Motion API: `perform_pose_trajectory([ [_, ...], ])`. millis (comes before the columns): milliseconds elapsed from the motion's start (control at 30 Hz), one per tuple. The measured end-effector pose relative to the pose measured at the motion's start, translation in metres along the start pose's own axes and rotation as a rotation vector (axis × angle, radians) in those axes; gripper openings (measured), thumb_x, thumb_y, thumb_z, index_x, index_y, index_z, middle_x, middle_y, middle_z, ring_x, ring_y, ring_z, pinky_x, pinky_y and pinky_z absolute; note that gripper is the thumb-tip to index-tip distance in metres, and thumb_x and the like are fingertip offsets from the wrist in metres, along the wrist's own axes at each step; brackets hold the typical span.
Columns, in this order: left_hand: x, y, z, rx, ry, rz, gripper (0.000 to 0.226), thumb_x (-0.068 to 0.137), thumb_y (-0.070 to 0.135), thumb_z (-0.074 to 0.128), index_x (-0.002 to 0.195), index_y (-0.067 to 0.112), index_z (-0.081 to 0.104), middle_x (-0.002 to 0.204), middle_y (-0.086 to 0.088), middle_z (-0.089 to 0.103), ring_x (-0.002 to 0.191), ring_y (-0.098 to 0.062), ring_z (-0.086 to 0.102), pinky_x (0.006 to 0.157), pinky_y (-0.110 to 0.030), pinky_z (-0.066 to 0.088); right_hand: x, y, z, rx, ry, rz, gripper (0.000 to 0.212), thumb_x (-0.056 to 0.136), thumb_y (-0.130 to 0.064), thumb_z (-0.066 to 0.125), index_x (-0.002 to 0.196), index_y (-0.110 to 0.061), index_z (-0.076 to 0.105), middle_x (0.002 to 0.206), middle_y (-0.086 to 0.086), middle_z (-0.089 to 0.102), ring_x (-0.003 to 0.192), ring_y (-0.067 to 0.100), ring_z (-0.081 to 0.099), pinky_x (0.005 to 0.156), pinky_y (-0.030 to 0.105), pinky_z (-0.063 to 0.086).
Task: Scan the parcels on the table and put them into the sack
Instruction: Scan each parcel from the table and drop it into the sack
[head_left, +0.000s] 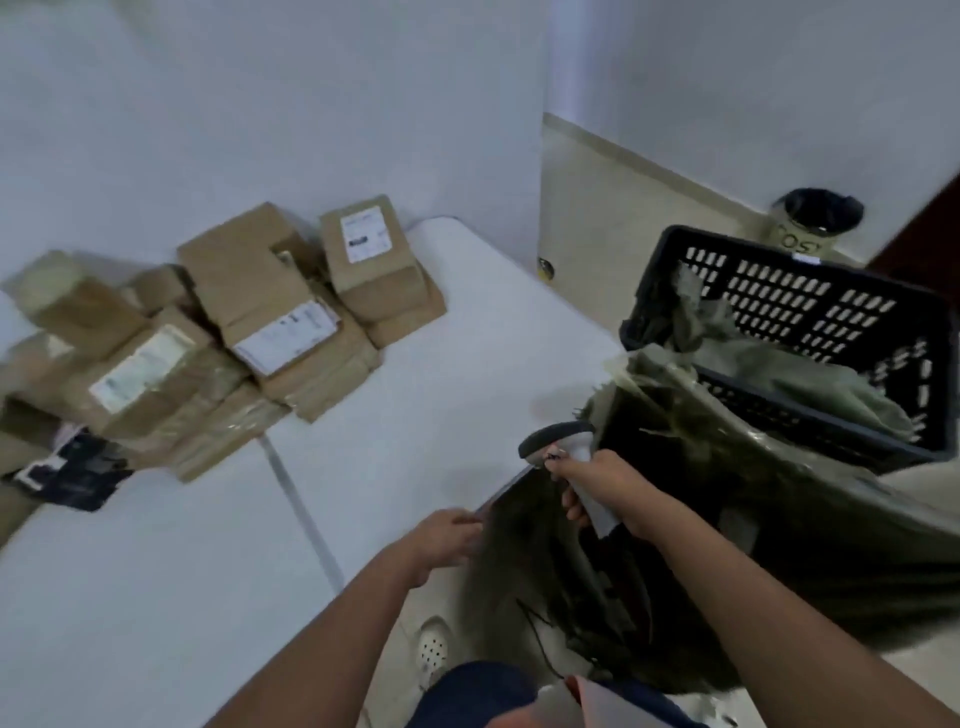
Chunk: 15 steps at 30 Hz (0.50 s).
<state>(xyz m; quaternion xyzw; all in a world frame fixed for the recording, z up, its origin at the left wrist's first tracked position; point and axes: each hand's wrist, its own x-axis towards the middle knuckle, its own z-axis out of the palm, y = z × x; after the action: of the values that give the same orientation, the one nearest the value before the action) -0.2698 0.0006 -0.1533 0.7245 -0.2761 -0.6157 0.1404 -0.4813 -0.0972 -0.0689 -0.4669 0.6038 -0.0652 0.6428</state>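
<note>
Your left hand (449, 530) pinches the sack (675, 519) rim to keep its mouth wide beside the counter (441, 364); your right hand (597, 486) grips the scanner (566, 452). The parcels (218, 332) sit stacked at the counter's far side, within reach.

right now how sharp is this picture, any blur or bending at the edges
Head view: soft overall, with motion blur strongest on the parcels at the left edge and on the sack; the right hand holding the scanner and the left hand at the sack's rim are a little clearer. The wide-angle lens bends the table edge and walls. Lighting is flat, with no glare.
</note>
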Motion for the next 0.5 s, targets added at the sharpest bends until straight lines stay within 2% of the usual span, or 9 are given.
perform_pose_trajectory([
  [100, -0.024, -0.029, -0.075, -0.065, 0.083, 0.003, 0.026, 0.100, 0.023, 0.054, 0.125, 0.014, 0.058, 0.119, -0.007, 0.062, 0.100, -0.020, 0.065, 0.085, -0.028, 0.052, 0.008, -0.054, 0.067, -0.080, -0.105, -0.083, 0.037, 0.092, -0.038, 0.065, 0.098, -0.002, 0.062, 0.064, 0.010, 0.063, 0.050, 0.020, 0.061, 0.050, 0.025, 0.049],
  [167, -0.037, -0.054, -0.124, -0.109, 0.153, 0.008, 0.030, 0.101, 0.025, 0.054, 0.129, 0.014, 0.057, 0.123, -0.007, 0.060, 0.104, -0.020, 0.064, 0.083, -0.026, 0.052, 0.009, -0.090, 0.112, -0.130, -0.161, -0.157, 0.037, 0.092, -0.041, 0.064, 0.097, -0.004, 0.061, 0.065, 0.010, 0.063, 0.049, 0.019, 0.060, 0.048, 0.024, 0.049],
  [300, -0.065, -0.102, -0.203, -0.231, 0.305, -0.002, 0.031, 0.100, 0.024, 0.055, 0.128, 0.011, 0.057, 0.122, -0.009, 0.061, 0.099, -0.020, 0.063, 0.079, -0.025, 0.051, 0.009, -0.149, 0.202, -0.224, -0.285, -0.291, 0.032, 0.092, -0.037, 0.066, 0.098, -0.005, 0.064, 0.062, 0.010, 0.063, 0.048, 0.020, 0.059, 0.048, 0.024, 0.047],
  [400, -0.087, -0.132, -0.247, -0.301, 0.386, 0.011, 0.027, 0.100, 0.023, 0.055, 0.124, 0.013, 0.059, 0.117, -0.007, 0.061, 0.095, -0.018, 0.064, 0.079, -0.025, 0.051, 0.006, -0.185, 0.266, -0.311, -0.367, -0.382, 0.025, 0.093, -0.034, 0.065, 0.089, -0.009, 0.063, 0.061, 0.010, 0.062, 0.047, 0.019, 0.058, 0.047, 0.023, 0.047],
  [500, -0.105, -0.158, -0.286, -0.351, 0.477, 0.024, 0.024, 0.100, 0.021, 0.054, 0.121, 0.013, 0.060, 0.110, -0.004, 0.062, 0.090, -0.015, 0.063, 0.074, -0.021, 0.050, 0.003, -0.216, 0.324, -0.407, -0.411, -0.461, 0.028, 0.094, -0.033, 0.064, 0.078, -0.009, 0.061, 0.062, 0.010, 0.064, 0.048, 0.018, 0.059, 0.048, 0.024, 0.050],
])
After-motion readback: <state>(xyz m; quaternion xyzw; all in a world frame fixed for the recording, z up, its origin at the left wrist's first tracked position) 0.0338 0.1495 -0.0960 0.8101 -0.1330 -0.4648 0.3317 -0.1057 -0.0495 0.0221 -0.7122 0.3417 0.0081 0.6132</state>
